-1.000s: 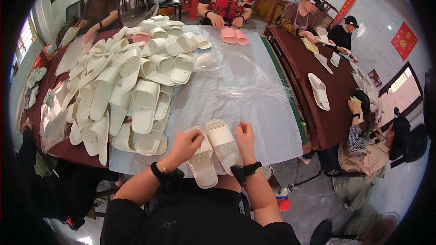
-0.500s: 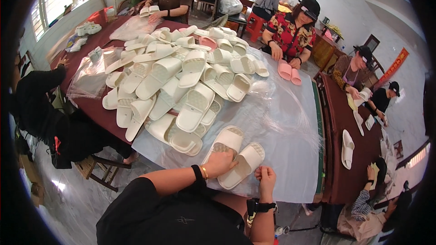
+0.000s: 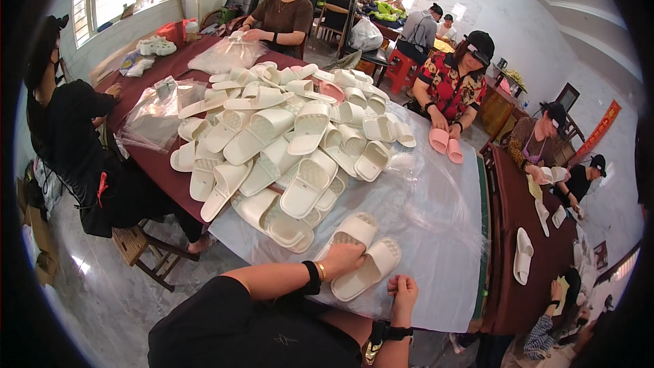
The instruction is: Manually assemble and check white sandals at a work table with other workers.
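A pair of cream slide slippers lies near the table's front edge: the left slipper (image 3: 355, 230) and the right slipper (image 3: 372, 268), side by side with their toes pointing away from me. My left hand (image 3: 340, 260) is closed at the left slipper, its fingers tucked down between the pair. To the right of the slippers, my right hand (image 3: 403, 292) hovers just over the sheet with curled, pinched fingertips. Whatever may be in that pinch is too small to make out. A large heap of cream slippers (image 3: 272, 129) spreads beyond, with a pink one (image 3: 332, 91) among them.
Thin clear strands (image 3: 443, 211) lie on the pale plastic sheet (image 3: 429, 272). Clear bags (image 3: 160, 112) rest at the left. Across the table, a co-worker in a red patterned shirt handles pink slippers (image 3: 446, 145). A second table (image 3: 501, 286) stands to the right, bearing a single slipper (image 3: 523, 256).
The view has tilted up, so the scene sits lower. My hands keep nearly the same places at the pair. The far co-worker's hands have lowered to the clear bags.
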Tool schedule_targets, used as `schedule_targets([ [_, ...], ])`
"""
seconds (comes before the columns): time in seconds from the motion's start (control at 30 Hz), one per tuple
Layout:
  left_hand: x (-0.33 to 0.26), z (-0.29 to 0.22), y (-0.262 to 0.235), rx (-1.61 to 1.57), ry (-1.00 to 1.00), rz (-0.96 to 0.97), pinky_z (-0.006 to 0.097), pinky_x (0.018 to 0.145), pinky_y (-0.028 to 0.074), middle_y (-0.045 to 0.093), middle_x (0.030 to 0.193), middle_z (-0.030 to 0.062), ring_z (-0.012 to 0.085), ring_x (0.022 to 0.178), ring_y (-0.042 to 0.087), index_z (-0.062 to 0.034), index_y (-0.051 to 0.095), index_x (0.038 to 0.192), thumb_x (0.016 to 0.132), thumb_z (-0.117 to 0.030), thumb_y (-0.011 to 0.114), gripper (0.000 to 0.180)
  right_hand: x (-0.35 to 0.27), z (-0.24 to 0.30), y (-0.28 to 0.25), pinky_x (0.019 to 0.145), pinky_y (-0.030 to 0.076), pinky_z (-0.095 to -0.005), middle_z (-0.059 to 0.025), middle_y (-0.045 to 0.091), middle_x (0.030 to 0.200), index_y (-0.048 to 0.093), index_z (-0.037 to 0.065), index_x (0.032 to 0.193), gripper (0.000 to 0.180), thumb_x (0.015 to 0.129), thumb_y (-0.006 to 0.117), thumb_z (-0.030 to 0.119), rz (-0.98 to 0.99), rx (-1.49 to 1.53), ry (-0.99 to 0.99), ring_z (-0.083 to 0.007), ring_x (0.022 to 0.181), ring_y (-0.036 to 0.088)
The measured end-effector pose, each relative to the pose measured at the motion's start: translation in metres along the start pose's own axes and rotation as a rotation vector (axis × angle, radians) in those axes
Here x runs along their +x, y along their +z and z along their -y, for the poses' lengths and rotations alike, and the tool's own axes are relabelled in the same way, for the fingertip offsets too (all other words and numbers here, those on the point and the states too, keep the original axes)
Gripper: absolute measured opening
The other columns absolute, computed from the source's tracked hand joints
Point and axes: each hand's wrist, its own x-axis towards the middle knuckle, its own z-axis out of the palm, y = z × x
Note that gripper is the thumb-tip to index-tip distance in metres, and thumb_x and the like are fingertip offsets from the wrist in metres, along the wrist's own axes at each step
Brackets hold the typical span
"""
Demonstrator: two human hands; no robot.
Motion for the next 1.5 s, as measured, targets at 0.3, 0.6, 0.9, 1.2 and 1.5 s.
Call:
schedule_targets([
  [0.3, -0.016, -0.018, -0.061, -0.014, 0.082, 0.015, 0.049, 0.065, 0.049, 0.064, 0.075, 0.0195, 0.0384, 0.072, 0.063, -0.0048, 0.061, 0.082, 0.079, -0.025, 0.056, 0.021, 0.002, -0.009, -0.012, 0.050, 0.047, -0.0236, -0.0056, 0.061, 0.071, 0.060, 0.001, 0.088, 0.016, 0.094, 0.055, 0.015, -0.006, 0.092, -0.015, -0.0116, 0.056, 0.056],
  [0.6, 0.046, -0.013, -0.271, 0.211, -0.101, -0.492, 0.044, 0.067, 0.049, 0.065, 0.080, 0.0188, 0.0359, 0.076, 0.063, -0.0023, 0.064, 0.086, 0.083, -0.026, 0.060, 0.024, 0.000, -0.005, -0.008, 0.052, 0.049, -0.0243, -0.0088, 0.063, 0.075, 0.060, 0.000, 0.092, 0.015, 0.094, 0.054, 0.014, -0.039, 0.097, 0.026, -0.0131, 0.059, 0.058],
  [0.9, 0.056, 0.012, -0.315, -0.867, -0.052, -0.756, 0.017, 0.048, 0.032, 0.050, 0.072, -0.0042, 0.0033, 0.055, 0.040, -0.0067, 0.045, 0.133, 0.095, -0.035, 0.050, 0.048, 0.004, -0.010, -0.012, 0.061, 0.051, -0.0263, -0.0075, 0.064, 0.081, 0.062, -0.001, 0.095, 0.020, 0.092, 0.056, 0.018, 0.009, 0.085, 0.087, -0.0127, 0.068, 0.060],
  [1.2, -0.004, -0.008, -0.167, -0.700, -0.012, -0.010, 0.020, 0.052, 0.041, 0.054, 0.070, -0.0007, 0.0061, 0.060, 0.052, -0.0039, 0.055, 0.121, 0.088, -0.007, 0.059, 0.033, 0.035, 0.016, -0.085, 0.058, 0.048, -0.0253, -0.0031, 0.066, 0.083, 0.064, 0.004, 0.097, 0.018, 0.091, 0.056, 0.018, -0.069, -0.056, 0.041, -0.0107, 0.066, 0.059],
  [1.5, -0.040, 0.019, -0.057, -0.358, -0.049, 0.628, 0.027, 0.057, 0.048, 0.065, 0.071, 0.0070, 0.0110, 0.061, 0.059, -0.0009, 0.064, 0.109, 0.085, -0.021, 0.068, 0.031, 0.087, 0.104, -0.270, 0.049, 0.048, -0.0276, -0.0081, 0.062, 0.081, 0.056, 0.002, 0.112, 0.029, 0.083, 0.057, 0.007, -0.823, -0.039, -0.233, -0.0146, 0.060, 0.059],
])
